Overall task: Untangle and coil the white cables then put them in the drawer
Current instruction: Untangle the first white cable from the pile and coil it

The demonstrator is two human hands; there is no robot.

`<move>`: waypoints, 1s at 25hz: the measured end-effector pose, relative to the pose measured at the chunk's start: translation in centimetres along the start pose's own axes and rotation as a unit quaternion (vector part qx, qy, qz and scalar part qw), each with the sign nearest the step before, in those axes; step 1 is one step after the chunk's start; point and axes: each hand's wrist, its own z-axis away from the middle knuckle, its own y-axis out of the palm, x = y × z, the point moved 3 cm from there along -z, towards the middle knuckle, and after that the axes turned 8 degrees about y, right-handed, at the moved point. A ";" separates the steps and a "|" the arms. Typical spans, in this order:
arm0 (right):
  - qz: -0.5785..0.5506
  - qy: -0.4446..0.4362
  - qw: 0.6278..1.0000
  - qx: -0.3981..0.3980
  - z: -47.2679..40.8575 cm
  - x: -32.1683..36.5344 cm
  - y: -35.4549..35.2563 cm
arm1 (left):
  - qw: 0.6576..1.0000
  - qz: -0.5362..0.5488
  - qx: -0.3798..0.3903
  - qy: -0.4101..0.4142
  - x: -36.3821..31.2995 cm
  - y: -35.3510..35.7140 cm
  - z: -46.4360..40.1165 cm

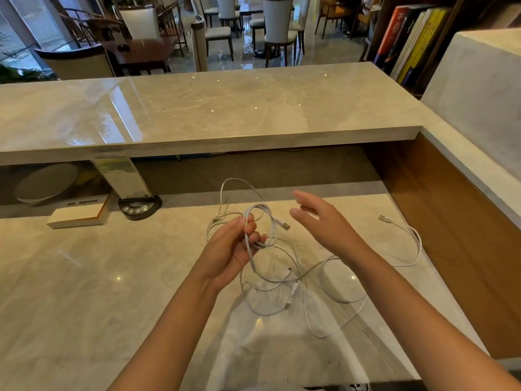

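A small coil of white cable (263, 225) is gripped in the left hand (231, 249), with the fingers curled round its loops and one plug end (285, 225) projecting to the right. The right hand (324, 224) is held above the counter with the fingers spread and nothing grasped. The remaining white cables (296, 283) are left in a loose tangle on the marble counter (84, 277), directly beneath and between the hands; one strand (406, 238) is run out to the right. The drawer is not shown. The main risk is judged to be snagging: if the held coil is still joined to the tangle, loops may be drawn tight into knots when it is lifted. The coil may also spring open if the grip is relaxed.
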 end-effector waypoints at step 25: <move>-0.205 0.088 0.946 0.235 1.4 -2.7 3.5 | 0.994 0.087 -0.055 0.037 -0.4 0.9 -0.8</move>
